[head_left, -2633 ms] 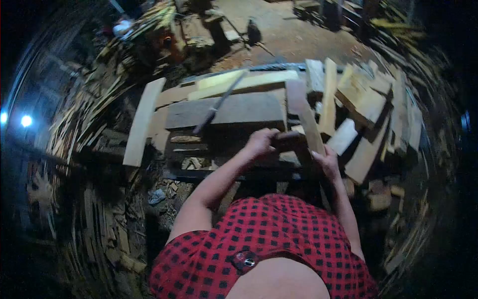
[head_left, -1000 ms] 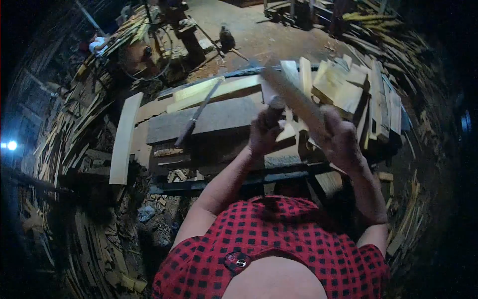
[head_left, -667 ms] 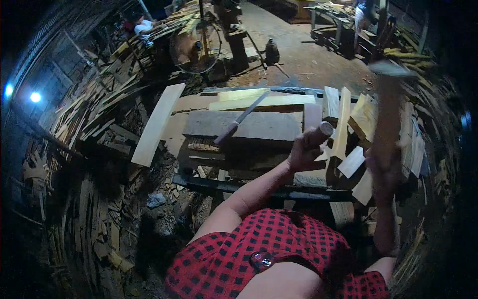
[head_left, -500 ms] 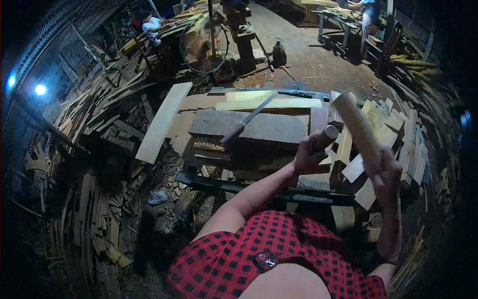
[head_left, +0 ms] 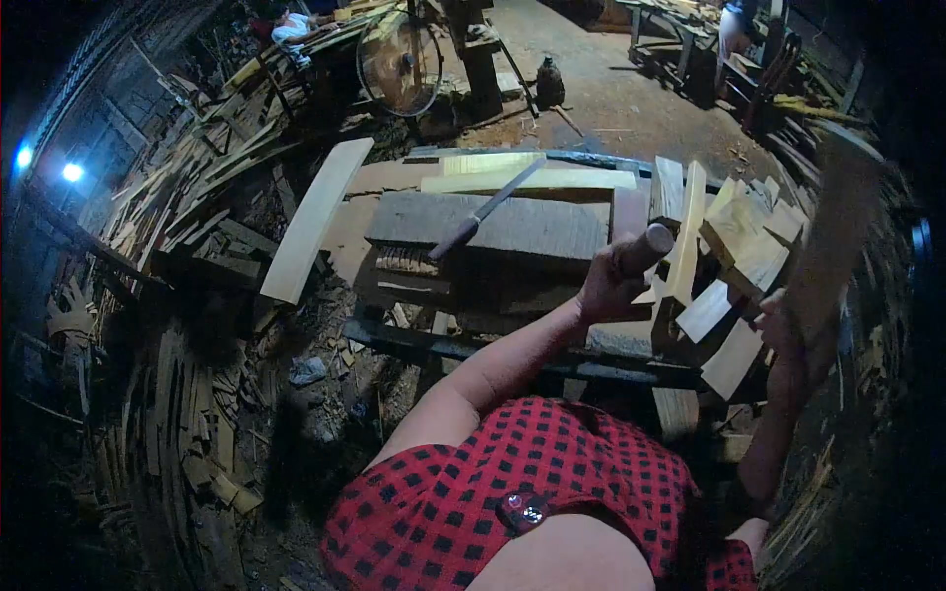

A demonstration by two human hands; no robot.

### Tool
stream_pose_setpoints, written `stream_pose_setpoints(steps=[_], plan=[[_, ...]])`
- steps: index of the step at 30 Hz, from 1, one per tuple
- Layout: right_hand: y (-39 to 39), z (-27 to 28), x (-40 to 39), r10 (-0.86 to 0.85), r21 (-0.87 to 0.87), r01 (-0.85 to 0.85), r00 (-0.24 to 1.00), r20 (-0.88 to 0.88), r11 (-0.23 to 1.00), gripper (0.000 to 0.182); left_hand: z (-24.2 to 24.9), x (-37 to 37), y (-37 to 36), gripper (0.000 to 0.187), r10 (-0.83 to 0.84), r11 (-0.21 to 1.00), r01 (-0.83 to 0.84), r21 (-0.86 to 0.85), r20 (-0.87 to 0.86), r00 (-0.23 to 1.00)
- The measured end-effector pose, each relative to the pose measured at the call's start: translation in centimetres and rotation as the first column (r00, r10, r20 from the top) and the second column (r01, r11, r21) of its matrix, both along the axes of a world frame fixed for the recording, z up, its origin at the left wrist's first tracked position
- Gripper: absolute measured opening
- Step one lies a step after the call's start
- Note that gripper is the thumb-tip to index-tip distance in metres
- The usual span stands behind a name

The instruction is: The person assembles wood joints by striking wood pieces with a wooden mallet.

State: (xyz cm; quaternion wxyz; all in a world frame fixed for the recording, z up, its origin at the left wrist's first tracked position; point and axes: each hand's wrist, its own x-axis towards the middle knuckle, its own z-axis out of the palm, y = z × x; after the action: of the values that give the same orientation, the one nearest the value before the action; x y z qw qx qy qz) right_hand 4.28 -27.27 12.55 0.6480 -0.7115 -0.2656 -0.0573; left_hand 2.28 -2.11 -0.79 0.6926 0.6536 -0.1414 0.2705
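Note:
My left hand (head_left: 609, 288) is closed around a round wooden handle (head_left: 646, 248), its blunt end up; whatever lies below the fist is hidden. Off to the right, my right hand (head_left: 780, 333) grips a flat wooden board (head_left: 838, 231) by its lower end. The board is raised and smeared by motion. Beyond my left hand, a thick wooden block (head_left: 532, 229) rests on the workbench (head_left: 434, 360). Across it lies a long, narrow-bladed tool with a dark handle (head_left: 456, 239).
Several cut wood pieces (head_left: 741, 241) are heaped at the bench's right. A pale plank (head_left: 320, 222) slants at its left. Farther off stand a large round fan (head_left: 399, 64), a dark jug (head_left: 550, 84) and a person in white (head_left: 293, 32). Scrap wood (head_left: 177, 433) covers the left floor.
My right hand has swung the board up and outward to the right, away from my left hand. My left hand keeps its hold on the handle. The view has shifted slightly.

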Motion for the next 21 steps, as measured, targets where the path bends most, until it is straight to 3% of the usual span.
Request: stream_pose_setpoints(steps=[1, 2, 3, 4, 6, 7, 8, 9, 10, 11, 12, 13, 14, 15, 16, 17, 18, 19, 20, 21], plan=[[0.3, -1.5, 0.1, 0.002, 0.011, -0.002, 1.000, 0.015, 1.000, 0.026, 0.9, -0.3, -0.2, 0.034, 0.223, 0.884, -0.285, 0.370, 0.201, 0.954], [0.7, -4.5, 0.0, -0.069, 0.072, 0.064, 0.996, 0.062, 0.995, 0.027, 1.9, -0.8, -0.5, 0.035, 0.329, 0.562, -0.567, 0.602, 0.466, 0.821], [1.0, -6.0, 0.3, -0.143, 0.135, 0.129, 0.985, 0.100, 0.982, 0.029, 0.2, 0.1, -0.4, 0.036, 0.131, 0.967, -0.153, 0.203, 0.117, 0.984], [1.1, -5.4, 0.8, 0.105, -0.211, -0.048, 0.958, 0.267, 0.976, 0.035, 0.7, 0.0, -0.3, 0.033, 0.127, 0.960, -0.150, 0.237, 0.108, 0.986], [0.6, -5.4, 2.2, 0.300, -0.449, -0.272, 0.954, -0.009, 0.851, 0.040, 2.1, -0.5, -0.4, 0.025, 0.155, 0.940, -0.187, 0.287, 0.129, 0.979], [0.5, -5.4, 2.0, 0.296, -0.446, -0.265, 0.955, 0.000, 0.855, 0.040, 1.9, -0.2, -0.3, 0.025, 0.150, 0.939, -0.185, 0.291, 0.138, 0.979], [0.5, -5.1, 1.3, 0.190, -0.098, -0.192, 0.981, -0.026, 0.977, 0.039, 1.4, 0.2, -0.3, 0.023, 0.131, 0.966, -0.149, 0.213, 0.098, 0.987], [0.4, -5.1, 0.8, 0.101, 0.255, -0.073, 0.990, -0.098, 0.964, 0.041, 0.9, 0.1, -0.4, 0.021, 0.110, 0.985, -0.116, 0.128, 0.048, 0.993], [-0.5, -5.1, 1.3, 0.102, 0.252, -0.072, 0.989, -0.109, 0.965, 0.041, 1.0, -0.1, -0.6, 0.021, 0.112, 0.985, -0.116, 0.125, 0.038, 0.993], [-1.7, -5.0, 2.4, 0.227, 0.375, -0.078, 0.900, -0.372, 0.924, 0.039, 1.5, -0.2, -0.8, 0.020, 0.114, 0.988, -0.118, 0.099, 0.040, 0.993], [-2.5, -4.7, 3.1, 0.362, 0.490, -0.043, 0.731, -0.579, 0.871, 0.038, 1.9, -0.3, -0.9, 0.020, 0.115, 0.990, -0.118, 0.073, 0.046, 0.992], [0.1, -3.2, 0.4, 0.149, 0.355, 0.001, 0.906, -0.395, 0.935, 0.035, 2.1, -0.4, -0.9, 0.020, 0.114, 0.990, -0.117, 0.073, 0.047, 0.992], [1.1, -2.7, -0.2, 0.146, 0.352, 0.002, 0.907, -0.394, 0.936, 0.035, 2.4, -0.7, -0.8, 0.020, 0.121, 0.984, -0.128, 0.121, 0.057, 0.991], [1.9, -2.2, -0.3, 0.114, -0.116, -0.114, 0.993, -0.007, 0.987, 0.034, 2.4, -0.8, -0.9, 0.019, 0.129, 0.976, -0.139, 0.167, 0.067, 0.989], [2.2, -2.1, -0.2, 0.254, -0.562, -0.014, 0.901, 0.352, 0.827, 0.034, 2.0, -0.5, -0.8, 0.019, 0.128, 0.977, -0.138, 0.162, 0.067, 0.989], [2.0, -2.9, -0.1, 0.253, -0.524, -0.113, 0.946, 0.203, 0.844, 0.034, 1.2, -0.2, -0.6, 0.018, 0.175, 0.947, -0.181, 0.264, 0.048, 0.983], [2.0, -2.1, -0.4, 0.252, -0.523, -0.113, 0.946, 0.204, 0.845, 0.034, 0.8, 0.1, -0.3, 0.017, 0.224, 0.904, -0.223, 0.365, 0.039, 0.974], [1.9, -0.7, -1.1, 0.161, -0.324, -0.110, 0.978, 0.136, 0.940, 0.030, 1.2, 0.0, -0.4, 0.017, 0.227, 0.903, -0.225, 0.365, 0.038, 0.973], [1.8, -0.1, -1.5, 0.085, -0.115, -0.079, 0.996, 0.041, 0.990, 0.027, 1.6, -0.3, -0.7, 0.018, 0.181, 0.948, -0.186, 0.256, 0.046, 0.982], [1.1, -2.1, -1.1, -0.086, 0.037, 0.091, 0.990, -0.115, 0.995, 0.030, 1.7, -0.6, -0.9, 0.019, 0.135, 0.979, -0.142, 0.143, 0.057, 0.989]])
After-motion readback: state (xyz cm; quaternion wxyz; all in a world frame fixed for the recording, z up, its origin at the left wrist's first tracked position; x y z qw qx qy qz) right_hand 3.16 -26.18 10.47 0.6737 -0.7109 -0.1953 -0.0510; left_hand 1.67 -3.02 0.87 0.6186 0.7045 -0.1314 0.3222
